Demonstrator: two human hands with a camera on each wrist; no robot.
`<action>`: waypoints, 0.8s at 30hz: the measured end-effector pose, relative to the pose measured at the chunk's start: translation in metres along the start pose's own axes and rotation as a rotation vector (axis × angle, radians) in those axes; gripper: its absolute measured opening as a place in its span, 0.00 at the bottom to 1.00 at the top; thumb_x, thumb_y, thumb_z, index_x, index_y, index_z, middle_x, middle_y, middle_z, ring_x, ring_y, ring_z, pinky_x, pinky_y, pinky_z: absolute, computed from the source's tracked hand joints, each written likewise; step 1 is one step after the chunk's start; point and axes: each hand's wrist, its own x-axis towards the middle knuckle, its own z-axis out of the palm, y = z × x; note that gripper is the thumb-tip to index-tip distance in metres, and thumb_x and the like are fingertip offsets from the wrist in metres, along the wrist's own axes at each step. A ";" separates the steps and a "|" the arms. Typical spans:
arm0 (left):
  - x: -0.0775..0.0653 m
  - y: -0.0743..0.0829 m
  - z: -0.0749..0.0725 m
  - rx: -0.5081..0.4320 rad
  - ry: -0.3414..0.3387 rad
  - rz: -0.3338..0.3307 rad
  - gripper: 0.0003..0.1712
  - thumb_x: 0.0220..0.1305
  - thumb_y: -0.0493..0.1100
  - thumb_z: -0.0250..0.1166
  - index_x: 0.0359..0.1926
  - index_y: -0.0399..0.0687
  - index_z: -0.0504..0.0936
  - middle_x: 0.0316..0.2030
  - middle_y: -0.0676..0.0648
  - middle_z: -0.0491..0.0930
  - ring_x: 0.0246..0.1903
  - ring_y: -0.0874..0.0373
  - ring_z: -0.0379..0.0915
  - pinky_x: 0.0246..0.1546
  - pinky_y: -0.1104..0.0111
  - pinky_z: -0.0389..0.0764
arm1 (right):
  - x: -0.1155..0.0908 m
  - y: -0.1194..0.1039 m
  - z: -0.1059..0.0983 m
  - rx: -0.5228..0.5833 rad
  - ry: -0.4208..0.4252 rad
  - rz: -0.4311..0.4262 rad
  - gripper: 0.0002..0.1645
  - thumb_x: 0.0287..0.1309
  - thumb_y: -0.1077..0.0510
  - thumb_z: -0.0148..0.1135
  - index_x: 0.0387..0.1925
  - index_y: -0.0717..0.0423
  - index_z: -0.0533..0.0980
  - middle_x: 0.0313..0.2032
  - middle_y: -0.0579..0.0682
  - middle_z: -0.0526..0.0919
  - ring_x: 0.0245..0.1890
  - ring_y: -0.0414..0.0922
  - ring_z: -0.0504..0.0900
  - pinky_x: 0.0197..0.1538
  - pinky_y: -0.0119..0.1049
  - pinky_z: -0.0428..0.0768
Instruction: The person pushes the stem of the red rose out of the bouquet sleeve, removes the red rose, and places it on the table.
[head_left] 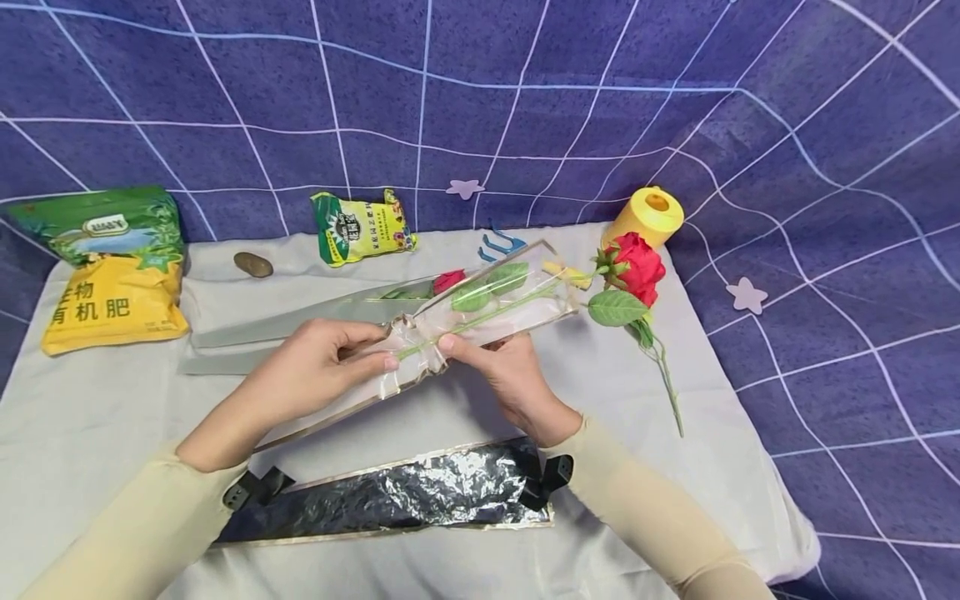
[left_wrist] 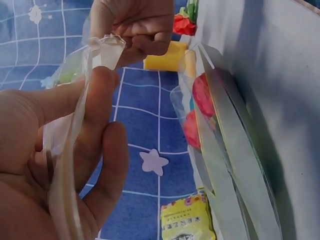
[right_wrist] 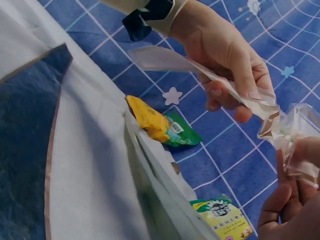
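Note:
A clear and whitish flower sleeve [head_left: 517, 308], with a gathered, crinkled waist, slants across the middle of the head view. Inside it runs a green stem with leaves [head_left: 480, 292], leading toward a red rose head [head_left: 636, 268] beyond its wide end. My left hand [head_left: 318, 362] pinches the sleeve just left of the waist, thumb on top. Just right of it, my right hand [head_left: 510, 379] grips the sleeve with its thumb across the front; its other fingers are mostly hidden behind. In the right wrist view, the gathered waist [right_wrist: 272, 125] lies between both hands.
Behind are greyish sleeves [head_left: 300, 321] with red roses [left_wrist: 202, 95]. A dark shiny sleeve [head_left: 405, 496] lies in front. Around stand a green-yellow bag [head_left: 120, 275], a stone [head_left: 253, 265], a small yellow packet [head_left: 363, 227], a blue rake [head_left: 502, 246] and a yellow container [head_left: 647, 215].

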 end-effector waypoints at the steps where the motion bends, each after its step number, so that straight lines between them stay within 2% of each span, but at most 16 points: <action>1: 0.000 0.000 0.000 0.003 0.004 -0.005 0.09 0.61 0.52 0.64 0.40 0.57 0.83 0.28 0.57 0.79 0.25 0.61 0.71 0.28 0.67 0.74 | -0.001 0.000 0.000 0.019 0.007 0.005 0.31 0.52 0.63 0.69 0.57 0.55 0.68 0.49 0.56 0.77 0.44 0.48 0.78 0.46 0.40 0.76; 5: 0.000 0.000 0.001 0.004 0.026 -0.026 0.14 0.61 0.53 0.64 0.45 0.55 0.84 0.39 0.56 0.82 0.36 0.62 0.75 0.38 0.66 0.76 | -0.003 -0.002 -0.001 0.086 0.018 0.009 0.23 0.60 0.57 0.63 0.54 0.58 0.68 0.44 0.56 0.77 0.31 0.44 0.76 0.35 0.35 0.75; 7: -0.001 -0.002 0.001 0.005 0.028 -0.026 0.15 0.60 0.54 0.64 0.45 0.55 0.84 0.40 0.56 0.81 0.35 0.62 0.75 0.37 0.66 0.76 | -0.003 -0.004 -0.001 0.082 0.019 0.001 0.23 0.60 0.57 0.62 0.55 0.58 0.68 0.44 0.56 0.77 0.31 0.43 0.76 0.34 0.35 0.75; 10: -0.005 -0.006 0.000 0.023 0.006 -0.023 0.10 0.60 0.55 0.63 0.39 0.60 0.84 0.27 0.58 0.78 0.24 0.63 0.69 0.26 0.68 0.73 | -0.002 -0.006 -0.003 0.049 0.015 -0.005 0.23 0.60 0.58 0.62 0.55 0.57 0.68 0.45 0.57 0.77 0.31 0.43 0.76 0.34 0.35 0.75; 13: -0.012 -0.012 -0.004 0.075 -0.007 -0.019 0.07 0.60 0.56 0.63 0.35 0.63 0.82 0.23 0.59 0.75 0.20 0.63 0.64 0.22 0.69 0.70 | -0.001 -0.008 -0.009 0.025 0.025 0.003 0.22 0.60 0.58 0.62 0.54 0.58 0.69 0.43 0.57 0.78 0.31 0.44 0.76 0.33 0.35 0.75; 16: -0.019 -0.019 -0.010 0.151 0.010 -0.031 0.10 0.60 0.56 0.63 0.40 0.62 0.83 0.30 0.59 0.79 0.23 0.64 0.68 0.26 0.68 0.72 | 0.001 -0.012 -0.017 0.013 0.050 0.019 0.23 0.58 0.57 0.64 0.53 0.57 0.69 0.43 0.56 0.79 0.31 0.44 0.76 0.33 0.34 0.75; 19: -0.023 -0.022 -0.015 0.199 0.017 -0.053 0.17 0.61 0.56 0.63 0.47 0.57 0.83 0.38 0.56 0.81 0.27 0.62 0.71 0.30 0.66 0.72 | 0.001 -0.016 -0.022 -0.023 0.056 0.049 0.26 0.57 0.56 0.65 0.55 0.56 0.68 0.46 0.57 0.78 0.32 0.44 0.76 0.35 0.36 0.76; 24: -0.021 -0.018 -0.014 0.154 0.029 -0.066 0.25 0.58 0.59 0.65 0.53 0.53 0.80 0.46 0.52 0.80 0.42 0.58 0.75 0.44 0.57 0.73 | -0.001 -0.013 -0.020 -0.088 0.038 0.068 0.29 0.56 0.54 0.66 0.58 0.54 0.67 0.47 0.57 0.78 0.31 0.48 0.76 0.36 0.39 0.76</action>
